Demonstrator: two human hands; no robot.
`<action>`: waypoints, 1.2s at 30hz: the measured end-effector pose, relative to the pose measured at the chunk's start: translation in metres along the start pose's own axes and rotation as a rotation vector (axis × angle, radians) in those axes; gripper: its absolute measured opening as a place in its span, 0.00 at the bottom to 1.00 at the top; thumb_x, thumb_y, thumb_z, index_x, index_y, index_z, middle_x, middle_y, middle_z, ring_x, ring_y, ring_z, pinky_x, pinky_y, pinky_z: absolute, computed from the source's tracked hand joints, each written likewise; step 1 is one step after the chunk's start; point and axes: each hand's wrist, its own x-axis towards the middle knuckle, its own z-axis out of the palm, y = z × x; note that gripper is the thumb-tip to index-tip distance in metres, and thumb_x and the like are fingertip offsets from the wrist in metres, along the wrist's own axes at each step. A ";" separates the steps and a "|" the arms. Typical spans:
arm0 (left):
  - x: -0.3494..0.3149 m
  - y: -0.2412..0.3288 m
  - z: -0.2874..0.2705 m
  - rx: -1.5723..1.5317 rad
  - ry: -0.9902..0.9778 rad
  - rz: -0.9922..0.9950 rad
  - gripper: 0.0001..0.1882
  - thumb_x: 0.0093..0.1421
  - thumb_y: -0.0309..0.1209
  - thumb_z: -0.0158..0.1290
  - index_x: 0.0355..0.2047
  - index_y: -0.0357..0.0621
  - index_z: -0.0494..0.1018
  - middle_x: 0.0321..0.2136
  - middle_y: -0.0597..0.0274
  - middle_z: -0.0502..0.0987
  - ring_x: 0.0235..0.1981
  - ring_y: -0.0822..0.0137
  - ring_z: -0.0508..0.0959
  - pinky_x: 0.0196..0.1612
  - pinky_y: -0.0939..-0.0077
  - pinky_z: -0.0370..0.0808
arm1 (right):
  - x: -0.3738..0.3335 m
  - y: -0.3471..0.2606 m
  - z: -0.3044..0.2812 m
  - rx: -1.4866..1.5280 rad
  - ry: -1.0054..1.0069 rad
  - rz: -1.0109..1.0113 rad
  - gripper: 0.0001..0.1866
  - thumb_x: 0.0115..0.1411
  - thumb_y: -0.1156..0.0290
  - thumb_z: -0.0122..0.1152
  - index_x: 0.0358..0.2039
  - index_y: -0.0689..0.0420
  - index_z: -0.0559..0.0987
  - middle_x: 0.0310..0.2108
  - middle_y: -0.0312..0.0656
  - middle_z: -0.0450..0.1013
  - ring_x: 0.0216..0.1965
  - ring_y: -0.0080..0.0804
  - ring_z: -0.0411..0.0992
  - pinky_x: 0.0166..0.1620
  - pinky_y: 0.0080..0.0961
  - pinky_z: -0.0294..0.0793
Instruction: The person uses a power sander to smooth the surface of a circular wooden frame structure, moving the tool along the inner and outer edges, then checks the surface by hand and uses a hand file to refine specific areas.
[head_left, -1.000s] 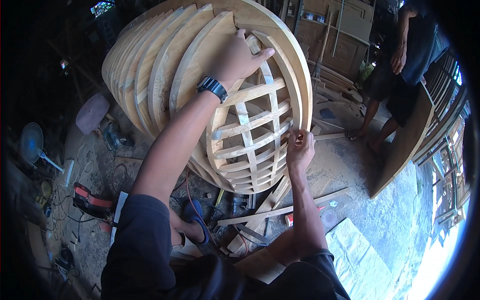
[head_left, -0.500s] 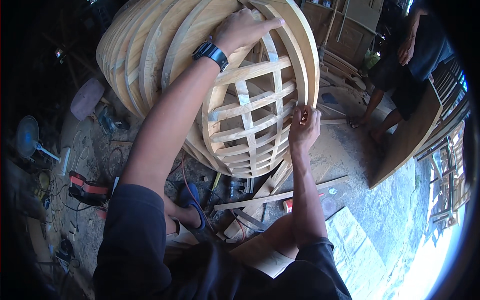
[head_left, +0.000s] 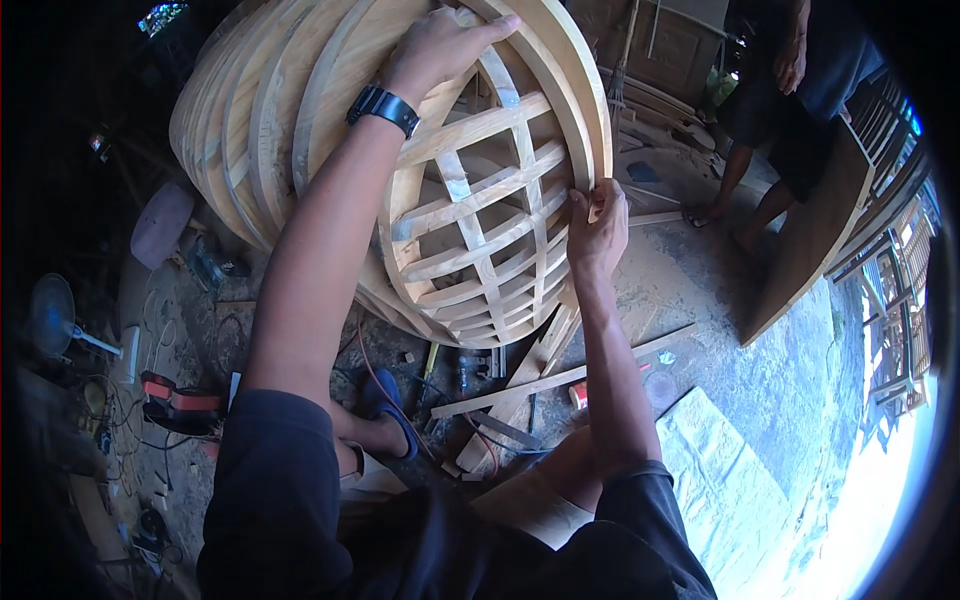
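A large rounded wooden frame (head_left: pixel 330 90) with curved ribs and a lattice end (head_left: pixel 480 235) stands in front of me. Along the right side of its opening runs a curved wooden strip (head_left: pixel 595 110), against the frame's rim. My left hand (head_left: pixel 440 50), a dark watch on its wrist, is hooked over the upper part of the rim and strip. Its thumb stretches across to the right; the other fingertips are hidden by the wood. Lower down, my right hand (head_left: pixel 600 225) is closed around the strip's bottom end.
Offcuts and a long wooden slat (head_left: pixel 560 385) lie on the floor beneath the frame. A red-and-black power tool (head_left: pixel 180 400) and a fan (head_left: pixel 55 315) are at the left. Another person (head_left: pixel 800 130) stands at the right beside a curved wooden panel (head_left: pixel 815 240).
The frame and both hands appear a little higher and further left in the picture, along with much of the background. Both hands keep their places on the wood.
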 end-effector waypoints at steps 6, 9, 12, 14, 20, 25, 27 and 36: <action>0.006 -0.014 0.001 0.030 -0.041 -0.041 0.42 0.58 0.64 0.55 0.53 0.35 0.75 0.48 0.48 0.81 0.51 0.55 0.79 0.57 0.67 0.70 | 0.008 -0.001 -0.017 0.115 -0.053 0.140 0.39 0.54 0.60 0.73 0.61 0.61 0.65 0.54 0.53 0.70 0.56 0.52 0.67 0.58 0.42 0.66; 0.000 -0.002 -0.005 -0.079 -0.033 0.058 0.40 0.59 0.63 0.54 0.50 0.34 0.77 0.46 0.50 0.82 0.49 0.55 0.80 0.55 0.66 0.71 | 0.008 0.011 -0.015 0.135 -0.131 0.101 0.42 0.55 0.59 0.72 0.65 0.63 0.63 0.53 0.56 0.71 0.55 0.54 0.69 0.59 0.42 0.67; -0.012 0.032 -0.007 0.023 -0.006 -0.060 0.32 0.66 0.51 0.53 0.18 0.32 0.66 0.11 0.60 0.64 0.16 0.71 0.65 0.22 0.63 0.62 | 0.004 0.011 -0.017 0.171 -0.156 0.139 0.41 0.55 0.59 0.72 0.63 0.64 0.65 0.52 0.58 0.72 0.54 0.55 0.71 0.57 0.42 0.70; -0.011 0.029 -0.011 0.045 -0.001 -0.043 0.31 0.66 0.51 0.53 0.19 0.32 0.68 0.11 0.61 0.65 0.16 0.71 0.66 0.23 0.63 0.63 | 0.006 0.005 -0.016 0.165 -0.153 0.156 0.41 0.55 0.59 0.73 0.63 0.64 0.65 0.54 0.59 0.72 0.55 0.54 0.72 0.57 0.41 0.71; -0.002 -0.004 -0.006 0.021 -0.026 0.005 0.34 0.61 0.59 0.55 0.43 0.34 0.77 0.37 0.51 0.81 0.41 0.59 0.79 0.44 0.63 0.72 | 0.005 0.000 -0.016 0.225 -0.142 0.174 0.39 0.56 0.61 0.72 0.63 0.65 0.66 0.54 0.59 0.72 0.55 0.55 0.72 0.58 0.41 0.71; -0.001 -0.005 0.001 0.064 0.018 -0.007 0.41 0.57 0.65 0.55 0.50 0.35 0.76 0.44 0.47 0.82 0.48 0.49 0.81 0.53 0.62 0.74 | 0.000 0.006 -0.014 0.214 -0.084 0.154 0.40 0.57 0.63 0.71 0.64 0.66 0.64 0.54 0.59 0.72 0.55 0.52 0.72 0.58 0.38 0.70; 0.000 -0.013 -0.004 0.085 0.046 0.015 0.41 0.57 0.65 0.56 0.50 0.36 0.76 0.44 0.47 0.82 0.48 0.50 0.81 0.53 0.63 0.74 | -0.001 -0.005 -0.010 0.250 -0.084 0.153 0.39 0.58 0.63 0.71 0.64 0.66 0.64 0.54 0.59 0.72 0.55 0.52 0.72 0.58 0.38 0.70; -0.002 -0.013 -0.005 0.077 0.020 -0.043 0.45 0.54 0.66 0.57 0.52 0.32 0.74 0.46 0.43 0.81 0.50 0.49 0.80 0.56 0.62 0.73 | 0.001 -0.012 -0.008 0.238 -0.081 0.158 0.37 0.58 0.66 0.70 0.63 0.67 0.65 0.53 0.61 0.73 0.54 0.53 0.74 0.56 0.39 0.72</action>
